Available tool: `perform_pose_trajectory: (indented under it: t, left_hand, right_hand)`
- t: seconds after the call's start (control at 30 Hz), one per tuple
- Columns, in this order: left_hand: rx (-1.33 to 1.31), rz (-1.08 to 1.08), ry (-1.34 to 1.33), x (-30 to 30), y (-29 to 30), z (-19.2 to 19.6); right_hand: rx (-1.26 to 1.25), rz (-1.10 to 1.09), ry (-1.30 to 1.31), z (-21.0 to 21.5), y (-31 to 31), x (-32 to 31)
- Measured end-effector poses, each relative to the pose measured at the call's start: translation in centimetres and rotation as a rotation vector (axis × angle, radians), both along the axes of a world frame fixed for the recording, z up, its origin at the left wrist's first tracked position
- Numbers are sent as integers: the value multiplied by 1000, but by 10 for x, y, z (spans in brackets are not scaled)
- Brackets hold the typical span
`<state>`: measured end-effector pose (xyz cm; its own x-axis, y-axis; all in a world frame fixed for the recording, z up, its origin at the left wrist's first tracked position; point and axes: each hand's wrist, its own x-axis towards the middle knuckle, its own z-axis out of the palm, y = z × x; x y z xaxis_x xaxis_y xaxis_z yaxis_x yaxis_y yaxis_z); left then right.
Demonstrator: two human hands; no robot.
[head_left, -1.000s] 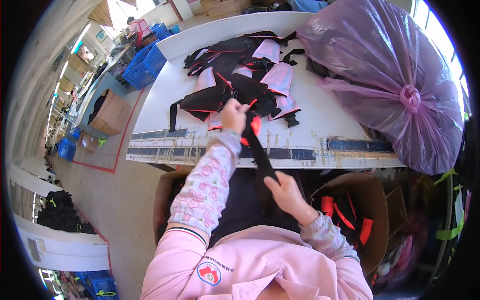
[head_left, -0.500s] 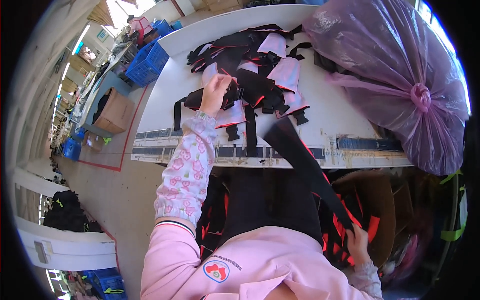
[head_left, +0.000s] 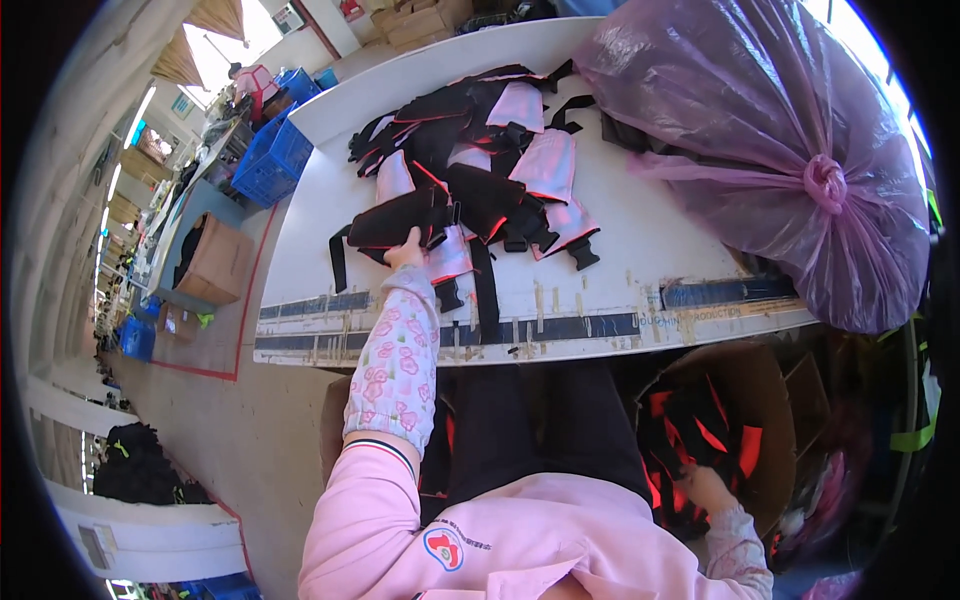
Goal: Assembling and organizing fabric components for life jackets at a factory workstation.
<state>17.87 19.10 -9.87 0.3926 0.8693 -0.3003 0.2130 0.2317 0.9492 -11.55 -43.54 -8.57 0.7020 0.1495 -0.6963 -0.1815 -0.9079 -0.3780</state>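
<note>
At the near-left side of the pile on the white table, my left hand (head_left: 408, 250) is closed on the lower edge of a black padded strap (head_left: 390, 222). This strap has a buckle at its right end and a loose webbing tail at its left. Around it lie several black straps with orange-red edging, black buckles and shiny pale panels (head_left: 548, 166). Below the table edge, my right hand (head_left: 705, 488) is down at a cardboard box (head_left: 765, 400) of black and orange-red strips (head_left: 690, 425). Its fingers look curled among the strips; what they hold is hidden.
A big tied purple plastic bag (head_left: 740, 130) covers the table's right side. Worn tape runs along the front edge of the white table (head_left: 590, 345). To the left stand a blue crate (head_left: 272, 160) and a cardboard box (head_left: 215, 262). A person (head_left: 255, 85) is far back.
My left hand has come down and nearer, onto the black padded strap. The long black strip my right hand held across the table edge is now down in the box, out of clear sight.
</note>
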Motion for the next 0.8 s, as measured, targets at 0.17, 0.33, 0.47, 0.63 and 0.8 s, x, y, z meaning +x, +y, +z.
perform_pose_trajectory:
  t: [0.17,0.33,0.47,0.63,0.8]
  left_hand:
    - [-366,-85,-164,-30,54,13]
    - [-328,-214,-240,-57,119,27]
    - [-19,-485,-644,-39,7,86]
    - [-49,-842,-695,-99,-99,153]
    - [-31,-985,-256,-140,-170,80]
  right_hand:
    - [125,147,-315,-10,11,37]
    - [126,313,-310,-5,25,57]
    - [393,78,-366,15,43,77]
    - [807,-102,-943,61,127,141]
    - [1018,40,-786,76,200,156]
